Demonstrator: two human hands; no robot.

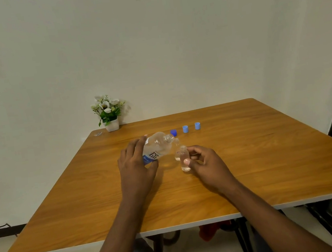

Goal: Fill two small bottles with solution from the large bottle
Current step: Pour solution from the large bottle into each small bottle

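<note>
My left hand (pixel 136 167) grips the large clear bottle (pixel 157 145) with a white and blue label, tilted so its open mouth points right, over the table. Just below the mouth stands one small clear bottle (pixel 177 149), uncapped, partly hidden. In front of it a second small clear bottle (pixel 184 158) stands upright, uncapped, with a little clear liquid at the bottom; my right hand (pixel 206 161) holds it between thumb and fingers. No stream of liquid is visible.
Behind the bottles on the wooden table (pixel 249 168) lie a dark blue cap (pixel 173 132) and two light blue caps (pixel 185 129) (pixel 197 125). A white pot of flowers (pixel 109 113) stands at the far left corner against the wall.
</note>
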